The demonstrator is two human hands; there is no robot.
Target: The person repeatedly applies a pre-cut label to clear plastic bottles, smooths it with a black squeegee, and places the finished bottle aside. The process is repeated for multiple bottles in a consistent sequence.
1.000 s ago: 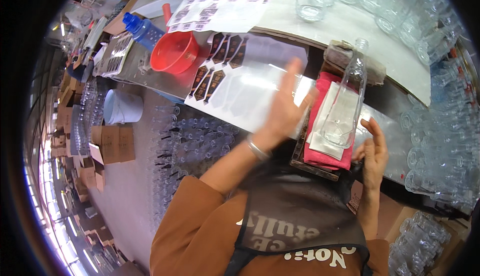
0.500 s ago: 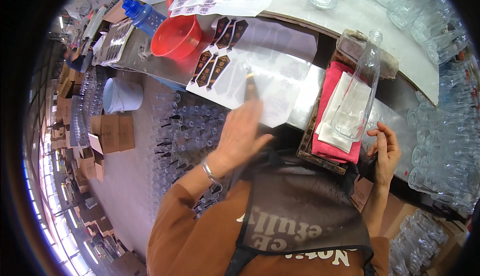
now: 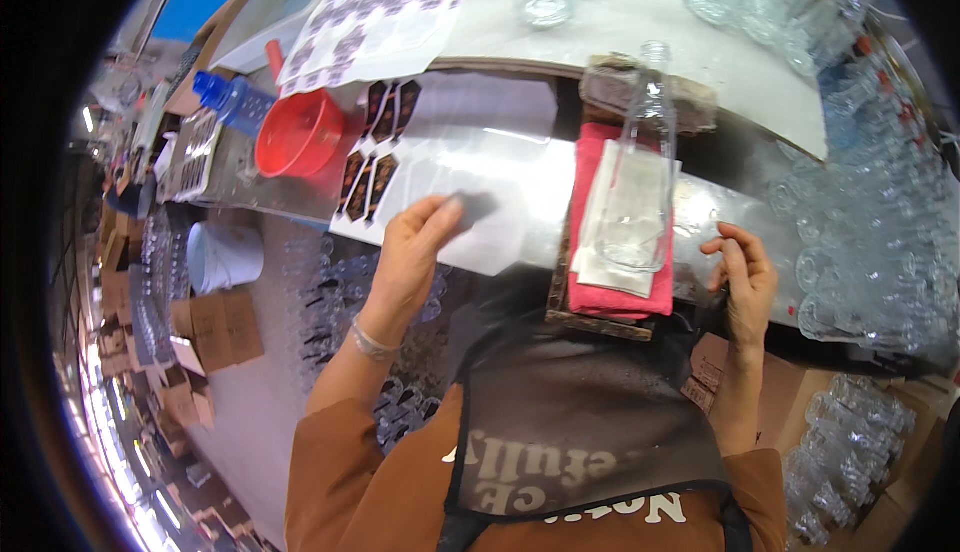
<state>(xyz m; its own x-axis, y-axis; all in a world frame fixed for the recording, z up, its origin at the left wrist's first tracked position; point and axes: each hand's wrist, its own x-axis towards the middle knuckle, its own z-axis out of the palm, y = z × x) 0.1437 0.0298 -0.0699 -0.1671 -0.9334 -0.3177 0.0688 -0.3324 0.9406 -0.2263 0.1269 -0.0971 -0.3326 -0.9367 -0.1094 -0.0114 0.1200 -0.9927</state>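
Observation:
My left hand [image 3: 410,250] is closed in a pinch over the near edge of a pale backing sheet [image 3: 440,157]. A dark sticker label [image 3: 478,206], smeared by motion, sticks out from its fingertips. Several other black labels [image 3: 370,180] remain on the sheet's left part. To the right, an upended-free clear glass bottle [image 3: 637,202] lies on a folded white cloth [image 3: 603,274] over a pink cloth [image 3: 590,152], in a worn wooden holder [image 3: 600,326]. My right hand [image 3: 745,282] hovers beside the bottle's base, open, fingers loosely bent and apart, holding nothing visible.
A red plastic scoop [image 3: 300,137] and a blue bottle [image 3: 235,102] stand at the left end of the metal bench. Clear glass bottles [image 3: 860,252] crowd the right side. A printed sheet [image 3: 380,12] lies on the raised shelf. Below left are a white bucket [image 3: 225,255] and cartons [image 3: 225,327].
My left hand has drawn the dark label up off the backing sheet and now pinches it. My right hand stays near the bottle. The whole view has shifted a little.

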